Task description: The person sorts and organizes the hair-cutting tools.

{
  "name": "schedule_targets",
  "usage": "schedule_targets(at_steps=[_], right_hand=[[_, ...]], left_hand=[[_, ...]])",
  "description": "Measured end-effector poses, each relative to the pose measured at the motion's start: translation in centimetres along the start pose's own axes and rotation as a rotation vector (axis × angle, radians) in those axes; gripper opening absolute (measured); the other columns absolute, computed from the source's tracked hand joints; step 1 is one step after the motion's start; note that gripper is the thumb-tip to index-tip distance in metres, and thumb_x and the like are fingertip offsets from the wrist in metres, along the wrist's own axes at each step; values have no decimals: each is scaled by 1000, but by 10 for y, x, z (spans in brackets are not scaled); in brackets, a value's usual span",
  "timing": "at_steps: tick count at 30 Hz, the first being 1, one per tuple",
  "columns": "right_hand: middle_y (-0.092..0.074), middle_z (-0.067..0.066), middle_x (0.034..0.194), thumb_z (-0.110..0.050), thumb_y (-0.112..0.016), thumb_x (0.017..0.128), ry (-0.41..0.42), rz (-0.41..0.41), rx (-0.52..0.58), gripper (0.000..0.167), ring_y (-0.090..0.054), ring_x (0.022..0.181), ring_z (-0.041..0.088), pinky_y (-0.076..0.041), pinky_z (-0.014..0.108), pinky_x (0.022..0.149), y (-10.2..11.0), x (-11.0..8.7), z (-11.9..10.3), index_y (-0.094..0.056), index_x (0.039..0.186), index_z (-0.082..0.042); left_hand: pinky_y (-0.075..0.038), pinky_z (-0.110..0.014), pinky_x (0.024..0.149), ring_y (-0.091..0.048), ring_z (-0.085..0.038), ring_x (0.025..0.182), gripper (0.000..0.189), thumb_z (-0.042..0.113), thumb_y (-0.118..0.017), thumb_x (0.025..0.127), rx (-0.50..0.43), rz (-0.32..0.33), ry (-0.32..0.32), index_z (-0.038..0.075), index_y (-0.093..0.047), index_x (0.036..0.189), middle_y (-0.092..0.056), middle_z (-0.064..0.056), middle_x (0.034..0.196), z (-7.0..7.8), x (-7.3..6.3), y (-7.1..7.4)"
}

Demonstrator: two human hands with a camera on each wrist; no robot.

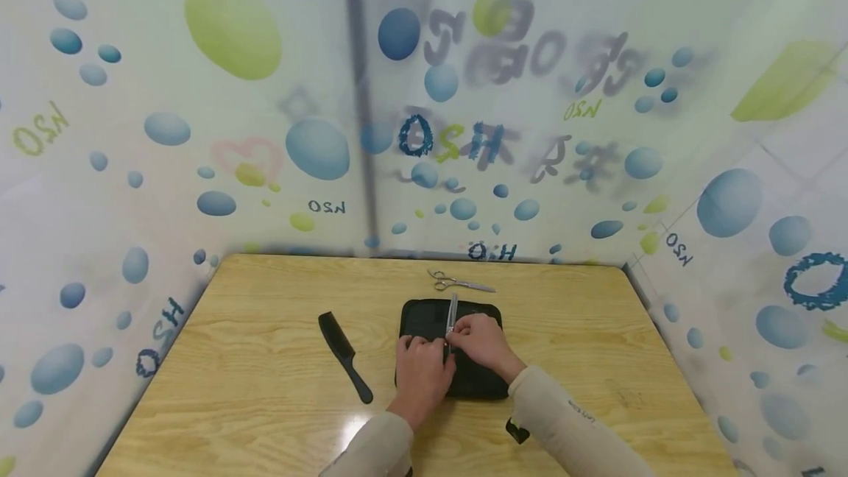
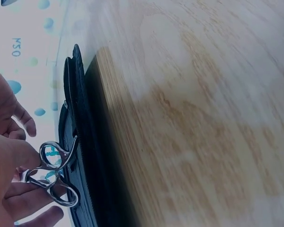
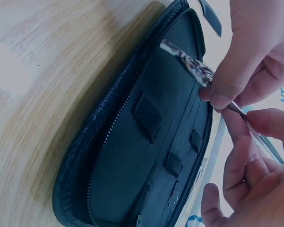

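Over a black zippered case, both hands hold a pair of silver hairdressing scissors. My left hand pinches them near the finger rings, which show clearly in the left wrist view. Farther up, my right hand pinches the scissors with thumb and fingers, nearer the blades. The blades point toward the far side of the table. In the right wrist view the case's lining faces up, with several small black loops and a toothed zip along its rim. Fingers hide the middle of the scissors.
A black handled comb lies on the wooden table left of the case. Just beyond the case lies a second pair of scissors. Patterned curtains hang behind and at both sides of the table.
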State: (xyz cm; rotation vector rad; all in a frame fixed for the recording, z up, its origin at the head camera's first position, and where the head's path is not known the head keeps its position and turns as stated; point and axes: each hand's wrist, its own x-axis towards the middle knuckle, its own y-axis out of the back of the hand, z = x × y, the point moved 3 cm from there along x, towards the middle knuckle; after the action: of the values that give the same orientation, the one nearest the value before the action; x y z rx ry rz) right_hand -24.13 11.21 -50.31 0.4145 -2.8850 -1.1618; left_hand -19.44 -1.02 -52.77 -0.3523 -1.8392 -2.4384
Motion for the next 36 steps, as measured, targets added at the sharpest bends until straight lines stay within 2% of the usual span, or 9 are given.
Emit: schedule_targets(at_steps=[6, 11, 17, 24, 29, 36], right_hand=[[-74, 0, 75, -21, -68, 90, 11, -11, 40, 14, -69, 72, 13, -51, 28, 66, 0, 0, 3, -72, 84, -9], [-74, 1, 76, -19, -67, 91, 28, -46, 51, 13, -71, 76, 18, -52, 30, 69, 0, 1, 5, -71, 88, -7], [-71, -2, 79, -17, -67, 91, 55, -21, -47, 7, -61, 69, 8, -49, 27, 65, 2, 1, 11, -71, 89, -11], [-70, -3, 84, -15, -69, 88, 99, 14, -246, 9, -60, 73, 9, -51, 32, 70, 9, 1, 23, -71, 97, -12], [-71, -1, 93, -15, -72, 87, 85, 27, -336, 15, -64, 84, 14, -53, 40, 82, 14, 0, 31, -70, 102, -12], [-71, 7, 107, -16, -73, 86, 88, 35, -390, 25, -66, 101, 26, -51, 47, 91, 25, -6, 36, -69, 110, -10]], left_hand=[[-44, -45, 96, -66, -21, 82, 23, 37, -70, 85, 23, -1, -2, 14, -71, 90, -73, -2, 78, -2, 2, 1], [-47, -45, 91, -64, -20, 75, 21, 35, -72, 83, 31, 4, -12, 14, -70, 86, -70, 0, 72, -7, 3, 2], [-48, -43, 85, -61, -20, 73, 21, 36, -72, 83, 63, -19, -21, 15, -67, 81, -67, 2, 69, -16, 5, 3], [-47, -43, 84, -56, -19, 70, 20, 33, -73, 84, 61, -44, -9, 15, -65, 81, -66, 2, 69, -30, 12, 7], [-46, -42, 81, -56, -18, 68, 20, 33, -73, 84, 106, -43, -29, 15, -65, 79, -66, 2, 68, -40, 15, 11], [-46, -42, 81, -59, -19, 70, 21, 32, -73, 83, 184, -52, -90, 14, -65, 77, -68, 0, 70, -57, 15, 14]])
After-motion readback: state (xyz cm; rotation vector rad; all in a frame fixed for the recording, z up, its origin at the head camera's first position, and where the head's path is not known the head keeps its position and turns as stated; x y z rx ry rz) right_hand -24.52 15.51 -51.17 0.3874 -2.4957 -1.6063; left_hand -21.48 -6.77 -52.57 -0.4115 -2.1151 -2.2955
